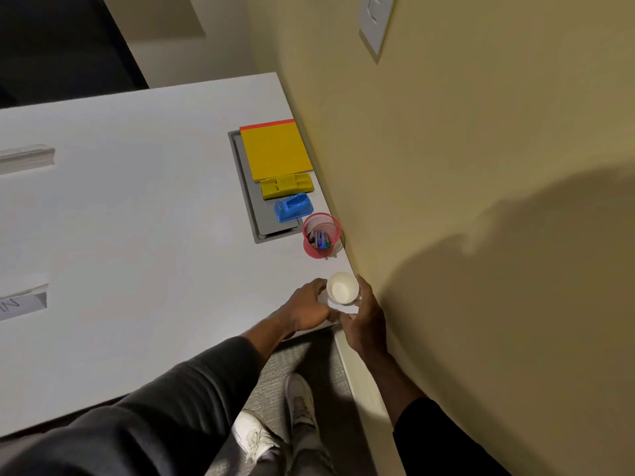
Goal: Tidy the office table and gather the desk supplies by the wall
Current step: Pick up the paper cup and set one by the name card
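A white paper cup (pixel 341 288) stands upright at the table's near right corner, close to the wall. My left hand (pixel 309 307) curls around its left side and my right hand (pixel 364 321) wraps its right side, so both grip it. Behind it along the wall stand a red mesh pen holder (pixel 321 235) with several markers, a blue tape dispenser (pixel 293 207), a yellow stapler-like block (pixel 287 185) and a yellow pad with a red edge (pixel 276 149).
The white table (pixel 137 218) runs left from the beige wall (pixel 446 166). A grey cable hatch (pixel 245 187) lies under the supplies. Paper stacks (pixel 27 159) and a sheet (pixel 20 305) sit at the left edge. Below are carpet and my shoes (pixel 299 403).
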Demonstrator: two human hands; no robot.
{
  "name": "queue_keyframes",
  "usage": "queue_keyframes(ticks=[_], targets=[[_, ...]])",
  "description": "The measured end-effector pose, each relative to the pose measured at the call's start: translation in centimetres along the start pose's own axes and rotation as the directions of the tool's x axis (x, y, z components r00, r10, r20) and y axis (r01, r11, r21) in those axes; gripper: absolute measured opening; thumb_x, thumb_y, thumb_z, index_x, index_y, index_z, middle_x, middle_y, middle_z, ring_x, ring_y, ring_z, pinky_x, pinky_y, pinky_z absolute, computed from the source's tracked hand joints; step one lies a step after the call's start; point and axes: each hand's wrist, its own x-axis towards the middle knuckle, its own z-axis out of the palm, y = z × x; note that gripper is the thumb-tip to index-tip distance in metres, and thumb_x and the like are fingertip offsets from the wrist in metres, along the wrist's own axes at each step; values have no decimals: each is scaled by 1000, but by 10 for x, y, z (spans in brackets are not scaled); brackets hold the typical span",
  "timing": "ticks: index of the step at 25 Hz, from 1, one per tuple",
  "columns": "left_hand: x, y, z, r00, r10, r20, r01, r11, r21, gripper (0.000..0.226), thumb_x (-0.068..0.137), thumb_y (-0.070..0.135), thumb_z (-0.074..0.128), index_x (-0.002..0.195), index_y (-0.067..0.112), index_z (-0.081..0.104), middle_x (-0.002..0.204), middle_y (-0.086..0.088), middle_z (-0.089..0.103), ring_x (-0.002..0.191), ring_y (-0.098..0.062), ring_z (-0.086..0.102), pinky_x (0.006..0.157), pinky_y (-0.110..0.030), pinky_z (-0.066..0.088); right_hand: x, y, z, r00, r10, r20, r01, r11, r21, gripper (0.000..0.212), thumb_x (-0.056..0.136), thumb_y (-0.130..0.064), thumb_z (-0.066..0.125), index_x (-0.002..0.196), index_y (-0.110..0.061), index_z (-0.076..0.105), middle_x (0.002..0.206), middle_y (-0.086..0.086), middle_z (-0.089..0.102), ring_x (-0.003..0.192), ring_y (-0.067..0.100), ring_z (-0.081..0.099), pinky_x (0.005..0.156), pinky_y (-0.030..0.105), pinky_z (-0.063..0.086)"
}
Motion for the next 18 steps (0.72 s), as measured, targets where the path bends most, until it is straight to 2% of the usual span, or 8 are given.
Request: queue_keyframes(ticks=[4, 7, 10, 11, 13, 16, 18], targets=[[-3, 6, 0, 1000, -7, 3, 7, 1000, -22, 82, 77, 20, 85, 150, 21, 47, 156, -5, 54, 144, -27, 47, 115, -42, 38, 4, -2, -2, 998, -52, -46, 50, 998, -42, 80, 78, -5, 87, 147, -6, 49, 146, 12, 59, 137, 31, 54, 111, 49, 49], [-25, -2, -9, 999, 22, -37, -23, 1000, -19, 85, 77, 25, 83, 151, 23, 43, 155, -4, 54, 140, -25, 50, 106, -34, 40, 1, -11, 0, 985, -168, -34, 165, 984, -61, 75, 75, -8, 90, 141, -3, 54, 140, 13, 64, 130, 33, 60, 105, 49, 54], [-66, -20, -30, 989, 84, -122, -82, 996, 21, 87, 73, 43, 77, 150, 25, 41, 149, -2, 59, 131, -22, 57, 101, -32, 45, -7, -34, 6, 972, -215, 90, 215, 976, 9, 75, 72, -18, 94, 138, -14, 57, 131, 4, 69, 119, 24, 65, 99, 39, 58], [-74, -21, -30, 985, 111, -131, -105, 993, 47, 84, 75, 44, 78, 149, 25, 42, 146, -1, 61, 127, -21, 60, 101, -32, 49, -11, -32, 3, 975, -189, 118, 185, 982, 45, 74, 71, -24, 94, 136, -21, 58, 127, -1, 70, 115, 20, 67, 94, 35, 60], [-107, -40, -43, 962, 119, -246, -114, 993, 35, 79, 80, 35, 79, 150, 27, 43, 144, 2, 63, 125, -20, 62, 102, -34, 53, -21, -48, 13, 947, -229, 224, 210, 972, 106, 69, 69, -37, 92, 129, -32, 57, 120, -11, 72, 108, 11, 70, 85, 28, 62], [-145, -61, -50, 914, 99, -393, -94, 995, 32, 71, 85, 23, 77, 149, 26, 45, 142, 3, 66, 128, -19, 63, 105, -38, 54, -37, -67, 27, 886, -331, 326, 278, 940, 198, 69, 66, -49, 89, 125, -36, 57, 117, -14, 72, 104, 11, 72, 78, 31, 65], [-170, -79, -52, 865, 68, -497, -76, 997, 4, 68, 87, 27, 78, 147, 25, 46, 141, 4, 66, 130, -18, 62, 105, -40, 54, -47, -87, 40, 831, -395, 390, 318, 915, 250, 69, 67, -49, 90, 127, -35, 58, 116, -14, 73, 102, 13, 73, 79, 35, 65]])
